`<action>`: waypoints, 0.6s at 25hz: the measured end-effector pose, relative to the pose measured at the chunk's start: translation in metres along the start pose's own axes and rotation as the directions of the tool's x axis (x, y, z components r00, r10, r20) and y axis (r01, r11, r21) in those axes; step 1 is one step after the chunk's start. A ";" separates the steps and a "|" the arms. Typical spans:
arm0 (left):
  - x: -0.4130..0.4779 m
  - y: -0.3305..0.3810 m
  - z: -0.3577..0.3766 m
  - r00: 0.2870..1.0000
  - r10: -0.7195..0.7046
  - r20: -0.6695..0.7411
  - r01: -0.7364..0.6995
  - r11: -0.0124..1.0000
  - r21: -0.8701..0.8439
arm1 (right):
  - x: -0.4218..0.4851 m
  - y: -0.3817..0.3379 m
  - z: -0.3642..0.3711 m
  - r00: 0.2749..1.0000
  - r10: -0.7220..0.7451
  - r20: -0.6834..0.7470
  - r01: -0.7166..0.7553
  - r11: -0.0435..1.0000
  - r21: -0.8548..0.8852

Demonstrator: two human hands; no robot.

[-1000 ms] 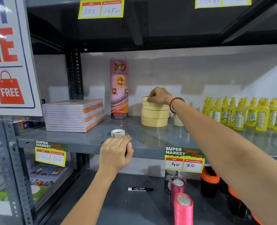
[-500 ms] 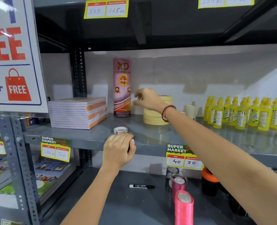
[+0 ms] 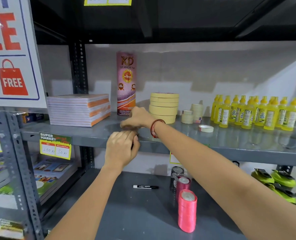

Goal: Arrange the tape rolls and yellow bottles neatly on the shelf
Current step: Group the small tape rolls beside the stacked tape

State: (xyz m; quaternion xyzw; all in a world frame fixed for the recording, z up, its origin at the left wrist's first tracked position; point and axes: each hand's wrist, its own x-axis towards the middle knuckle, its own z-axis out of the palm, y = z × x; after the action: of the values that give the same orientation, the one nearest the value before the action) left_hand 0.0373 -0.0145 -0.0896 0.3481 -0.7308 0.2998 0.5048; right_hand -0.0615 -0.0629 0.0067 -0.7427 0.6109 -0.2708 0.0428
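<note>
A stack of wide beige tape rolls (image 3: 163, 108) stands mid-shelf on the grey shelf (image 3: 230, 141). Right of it are small beige rolls (image 3: 187, 116), a taller small stack (image 3: 197, 110) and one loose roll (image 3: 206, 128) lying flat. Several yellow glue bottles (image 3: 254, 113) stand grouped at the far right. My right hand (image 3: 135, 118) is down on the shelf front of the KD tube, its blurred fingers curled over a small white tape roll that is hidden beneath them. Just below, my left hand (image 3: 122, 148) grips the shelf's front edge.
A tall pink KD tape tube (image 3: 126, 80) stands behind my right hand, and a pile of notebooks (image 3: 79, 110) lies to its left. On the lower shelf are a black marker (image 3: 145, 186), pink ribbon rolls (image 3: 187, 210) and green items (image 3: 273, 179) at right.
My right hand left the top of the beige stack, swept left and came down onto the small white roll at the shelf front. The left hand stayed on the edge.
</note>
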 end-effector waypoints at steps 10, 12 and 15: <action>0.013 0.015 0.008 0.999 0.035 0.031 -0.031 0.993 -0.118 | -0.003 0.099 -0.106 0.885 0.279 -0.373 -0.252 0.960 0.120; 0.012 0.015 0.011 0.999 0.030 0.019 -0.028 0.994 -0.110 | -0.005 0.123 -0.114 0.850 0.356 -0.389 -0.327 0.935 0.139; 0.010 0.014 0.013 1.000 0.029 0.008 -0.028 0.994 -0.108 | -0.010 0.153 -0.120 0.805 0.413 -0.426 -0.383 0.910 0.158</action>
State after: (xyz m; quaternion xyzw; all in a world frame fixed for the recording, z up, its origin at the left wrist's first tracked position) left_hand 0.0167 -0.0192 -0.0850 0.3112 -0.7531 0.2655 0.5152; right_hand -0.2527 -0.0604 0.0447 -0.5133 0.7367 -0.4398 -0.0199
